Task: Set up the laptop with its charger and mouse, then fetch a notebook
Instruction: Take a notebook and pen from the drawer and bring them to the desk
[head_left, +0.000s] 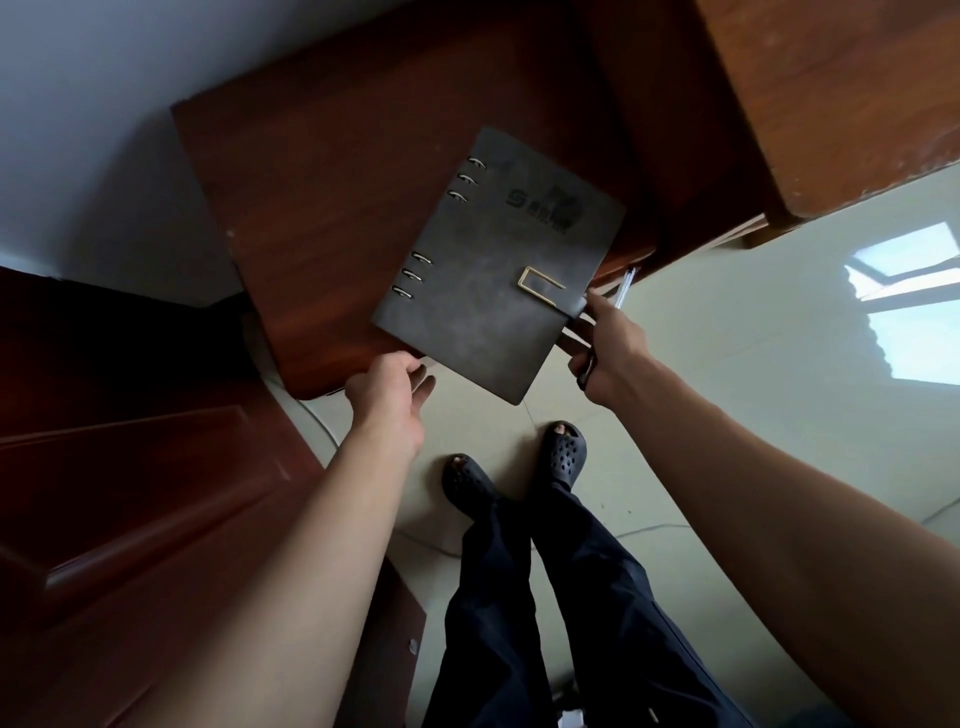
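Head view: a dark grey notebook sits at the centre of the frame. It lies tilted over the top of a reddish wooden cabinet, and its lower corner juts past the cabinet's front edge above the pale floor. Metal rings run down its left side and a brass clasp sits near its right edge.

The right hand pinches that right edge by the clasp strap, fingers curled. A clear pen pokes out just above it; what holds the pen cannot be told.

The left hand reaches to the notebook's lower left edge with fingers loosely spread; whether it touches is unclear.

A wooden desk crowds in at the upper right and a dark door fills the lower left. Black slippers stand below, with a thin cable beside them.
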